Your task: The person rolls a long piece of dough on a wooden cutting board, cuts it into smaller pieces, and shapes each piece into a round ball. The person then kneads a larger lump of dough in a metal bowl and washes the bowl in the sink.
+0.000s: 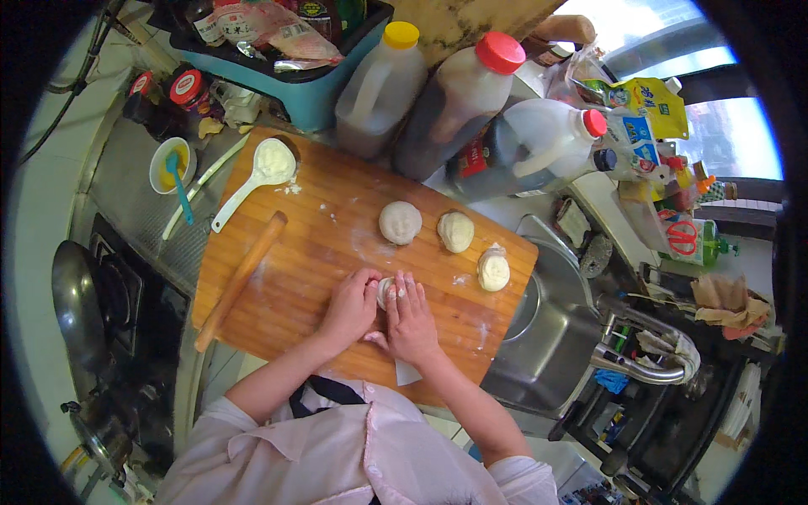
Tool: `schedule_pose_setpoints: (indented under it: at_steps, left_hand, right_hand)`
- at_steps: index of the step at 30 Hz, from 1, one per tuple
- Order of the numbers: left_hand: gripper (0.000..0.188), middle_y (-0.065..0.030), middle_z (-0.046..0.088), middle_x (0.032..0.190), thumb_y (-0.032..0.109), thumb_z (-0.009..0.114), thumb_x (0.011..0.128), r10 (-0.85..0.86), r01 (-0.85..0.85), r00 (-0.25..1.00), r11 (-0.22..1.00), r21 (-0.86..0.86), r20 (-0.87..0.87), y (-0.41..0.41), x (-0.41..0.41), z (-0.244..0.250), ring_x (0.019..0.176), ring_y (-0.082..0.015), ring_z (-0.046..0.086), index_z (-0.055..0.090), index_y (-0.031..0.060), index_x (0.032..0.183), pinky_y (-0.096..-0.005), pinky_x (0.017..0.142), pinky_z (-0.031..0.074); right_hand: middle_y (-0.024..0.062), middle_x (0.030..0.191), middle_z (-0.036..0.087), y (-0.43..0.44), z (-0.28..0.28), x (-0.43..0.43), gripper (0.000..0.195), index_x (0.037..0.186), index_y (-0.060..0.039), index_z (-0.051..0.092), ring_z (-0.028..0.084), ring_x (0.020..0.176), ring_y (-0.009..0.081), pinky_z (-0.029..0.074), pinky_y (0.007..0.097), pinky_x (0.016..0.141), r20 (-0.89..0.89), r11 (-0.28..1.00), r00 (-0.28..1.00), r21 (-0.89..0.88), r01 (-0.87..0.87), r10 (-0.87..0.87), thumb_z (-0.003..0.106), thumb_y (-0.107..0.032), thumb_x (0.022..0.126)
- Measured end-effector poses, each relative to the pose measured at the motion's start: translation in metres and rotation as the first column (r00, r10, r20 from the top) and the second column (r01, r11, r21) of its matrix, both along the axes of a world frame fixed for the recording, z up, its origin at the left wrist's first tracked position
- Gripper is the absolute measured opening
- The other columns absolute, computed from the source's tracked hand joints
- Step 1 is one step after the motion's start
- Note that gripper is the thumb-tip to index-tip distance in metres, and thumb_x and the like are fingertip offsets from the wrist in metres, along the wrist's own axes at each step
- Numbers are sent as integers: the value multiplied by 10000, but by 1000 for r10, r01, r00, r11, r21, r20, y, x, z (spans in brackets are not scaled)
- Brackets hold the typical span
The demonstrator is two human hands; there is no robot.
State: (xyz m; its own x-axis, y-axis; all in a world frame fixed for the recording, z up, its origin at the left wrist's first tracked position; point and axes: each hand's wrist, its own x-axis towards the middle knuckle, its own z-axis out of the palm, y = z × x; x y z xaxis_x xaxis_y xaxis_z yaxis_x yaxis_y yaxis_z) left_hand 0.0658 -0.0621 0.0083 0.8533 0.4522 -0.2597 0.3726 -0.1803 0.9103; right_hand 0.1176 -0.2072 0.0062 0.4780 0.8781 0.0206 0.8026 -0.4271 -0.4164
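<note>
Both hands rest low on a floured wooden board (303, 252), around a small piece of dough (383, 293). My left hand (351, 303) curls against its left side. My right hand (407, 315) lies over its right side, fingers extended and dusted with flour. Beyond them sit a round dough ball (400, 222), a second dough piece (456, 231) and a third (493, 271) near the right edge. A wooden rolling pin (243, 278) lies on the left of the board. A white scoop (273, 163) of flour is at the upper left corner.
Left of the board are a bowl (165, 165) with a blue brush (179, 189), a wok (76, 303) and a stove. Large plastic jugs (379, 95) stand behind the board. At right is a steel sink (543, 353) with a faucet (631, 366).
</note>
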Motion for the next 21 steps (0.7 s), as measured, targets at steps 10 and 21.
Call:
schedule_pose_setpoints:
  at_steps: [10, 21]
  left_hand:
    - [157, -217, 582, 903, 59, 490, 837, -51, 57, 998, 977, 206, -36, 16, -8, 16, 829, -396, 567, 565, -16, 953, -435, 733, 465]
    - [267, -159, 580, 916, 26, 569, 794, 24, -22, 999, 998, 61, -34, 30, -20, 17, 763, -267, 598, 556, 1, 1059, -331, 668, 498]
  right_hand:
    - [243, 1416, 281, 24, 4, -8, 913, 1302, 105, 365, 231, 1341, 366, 203, 458, 1092, -20, 985, 987, -55, -163, 162, 530, -593, 738]
    - [275, 1416, 249, 23, 18, 3, 932, 1332, 80, 307, 235, 1321, 424, 193, 496, 1082, -230, 990, 964, 82, -114, 130, 597, -565, 724]
